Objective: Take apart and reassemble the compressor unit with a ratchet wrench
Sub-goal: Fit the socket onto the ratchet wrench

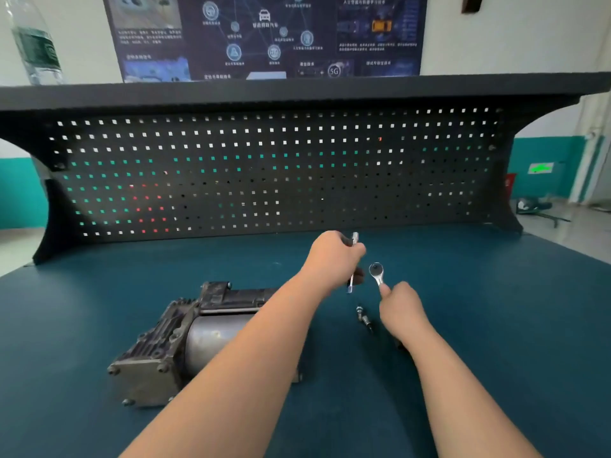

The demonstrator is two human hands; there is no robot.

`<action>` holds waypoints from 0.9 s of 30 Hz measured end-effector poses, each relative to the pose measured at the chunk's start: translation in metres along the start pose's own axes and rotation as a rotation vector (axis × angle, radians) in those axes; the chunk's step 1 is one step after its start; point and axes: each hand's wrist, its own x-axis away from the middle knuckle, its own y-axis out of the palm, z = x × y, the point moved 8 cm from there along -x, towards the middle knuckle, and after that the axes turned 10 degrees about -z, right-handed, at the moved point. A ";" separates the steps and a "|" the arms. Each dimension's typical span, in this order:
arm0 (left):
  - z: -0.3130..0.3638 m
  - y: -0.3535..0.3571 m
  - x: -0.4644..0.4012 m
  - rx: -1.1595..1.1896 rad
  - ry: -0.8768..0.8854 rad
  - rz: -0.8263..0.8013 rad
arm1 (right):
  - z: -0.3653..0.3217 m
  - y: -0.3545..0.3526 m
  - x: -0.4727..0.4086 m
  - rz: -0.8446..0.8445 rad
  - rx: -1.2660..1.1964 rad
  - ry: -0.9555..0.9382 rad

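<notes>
Our left hand (334, 259) grips an extension bar (352, 262); our right hand (401, 309) grips the ratchet wrench (377, 272) just beyond its fingers. Misaligned, we risk dropping the bar onto the counter (496, 309).

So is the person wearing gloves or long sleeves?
No. The left hand and right hand are bare, with no gloves. Both forearms are uncovered as far as the picture shows, so no sleeves are in view. No watch, rings or bracelets show either.
</notes>
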 end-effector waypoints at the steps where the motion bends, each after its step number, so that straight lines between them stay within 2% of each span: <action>1: 0.004 -0.013 0.014 0.072 0.071 0.005 | -0.010 -0.003 0.005 0.019 -0.139 -0.097; 3: 0.005 -0.038 0.040 -0.032 0.213 0.058 | -0.031 -0.004 0.020 -0.017 -0.411 -0.238; 6: -0.006 -0.059 0.068 -0.337 0.360 0.215 | -0.056 0.010 0.040 -0.160 -0.557 -0.358; 9: -0.032 -0.067 0.077 -0.381 0.378 0.286 | -0.069 0.022 0.059 -0.243 -0.565 -0.418; 12: -0.048 -0.074 0.076 -0.510 0.361 0.347 | -0.072 0.022 0.068 -0.274 -0.664 -0.402; 17: -0.048 -0.073 0.075 -0.460 0.476 0.361 | -0.072 0.031 0.072 -0.377 -0.717 -0.292; 22: -0.049 -0.076 0.075 -0.292 0.541 0.329 | -0.080 0.031 0.075 -0.449 -0.700 -0.399; 27: -0.046 -0.075 0.077 -0.240 0.546 0.291 | -0.086 0.037 0.080 -0.508 -0.671 -0.467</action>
